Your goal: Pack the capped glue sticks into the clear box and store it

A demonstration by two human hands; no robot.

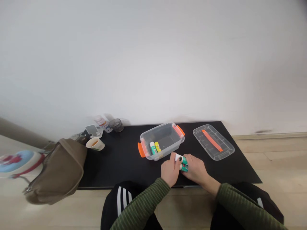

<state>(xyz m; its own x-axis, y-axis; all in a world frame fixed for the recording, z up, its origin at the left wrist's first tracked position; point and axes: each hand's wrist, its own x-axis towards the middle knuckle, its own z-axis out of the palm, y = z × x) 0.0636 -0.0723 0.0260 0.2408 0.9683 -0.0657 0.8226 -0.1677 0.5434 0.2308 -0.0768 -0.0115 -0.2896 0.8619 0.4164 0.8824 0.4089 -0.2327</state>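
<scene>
Close together in front of the box, my left hand and my right hand are both closed on green-and-white glue sticks. Two of them show between my fingers, lying side by side. My left thumb and fingers are at the white-capped ends, while my right fingers wrap the green ends. Just beyond is a clear plastic box with orange latches, its top uncovered. Inside, at its left end, lie a green-and-white glue stick and a yellow one.
A clear lid with an orange handle lies right of the box on the black table. At the left are a paper cup of brownish liquid, a white bottle, a dark mesh-like cup and a brown bag.
</scene>
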